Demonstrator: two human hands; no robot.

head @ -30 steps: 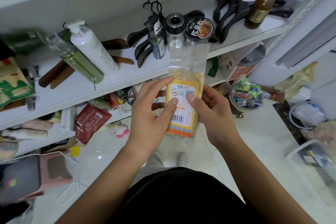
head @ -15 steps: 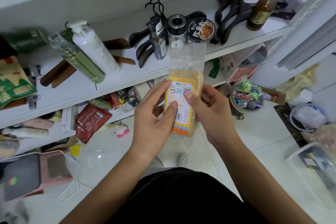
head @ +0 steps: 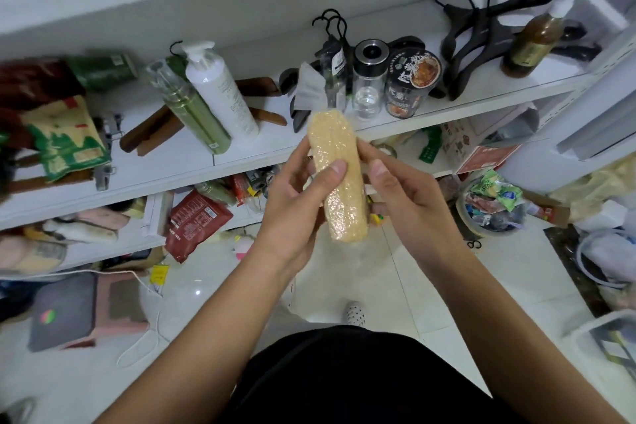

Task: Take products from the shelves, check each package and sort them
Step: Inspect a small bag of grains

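Observation:
A clear vacuum pack of yellow millet [head: 339,175] is held upright in front of the white shelves [head: 192,162], with its narrow edge turned toward me and its label out of sight. My left hand [head: 292,206] grips the pack from the left, thumb across the grain. From the right, my right hand [head: 406,203] grips it too, thumb beside the edge. The pack's empty clear top flap rises toward the shelf items.
On the upper shelf stand a white pump bottle [head: 220,93], a green bottle [head: 192,113], a glass jar [head: 370,79], a noodle cup [head: 411,83], black hangers [head: 478,31] and a brown pump bottle [head: 535,41]. A red bag [head: 194,224] leans below. A bowl of packets [head: 492,203] and bins sit on the floor.
Both hands have rotated the millet pack from its labelled face to its narrow side edge. The view has shifted slightly; the shelf items have not moved.

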